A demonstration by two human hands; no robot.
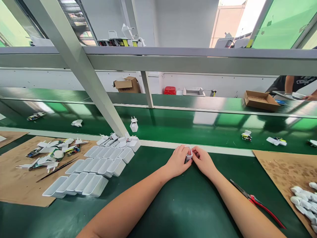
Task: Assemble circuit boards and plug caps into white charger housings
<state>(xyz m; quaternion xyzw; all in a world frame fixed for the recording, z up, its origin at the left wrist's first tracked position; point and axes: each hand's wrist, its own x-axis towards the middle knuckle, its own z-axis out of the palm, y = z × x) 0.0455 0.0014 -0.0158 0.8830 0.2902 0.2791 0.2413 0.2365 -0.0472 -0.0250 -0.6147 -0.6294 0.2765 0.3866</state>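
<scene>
My left hand (177, 162) is closed around a small white plastic charger case (189, 158), its open end facing me. On the case's right side, my right hand (203, 161) pinches at the rim with thumb and fingers; anything smaller in that pinch is hidden. To the left stand rows of open white plastic cases (95, 185). Behind them lie white plug parts (112, 138). Right of my right forearm rest long-nosed pliers (250, 197) with red handles.
At left, cardboard (15, 178) bears circuit boards with plug parts (51, 153) and dark tweezers (58, 168). White parts (304, 201) sit on cardboard at right. A green conveyor belt (173, 129) carries scattered assemblies. A slanted metal post (86, 69) rises at left. A person's arm (289, 84) is far right.
</scene>
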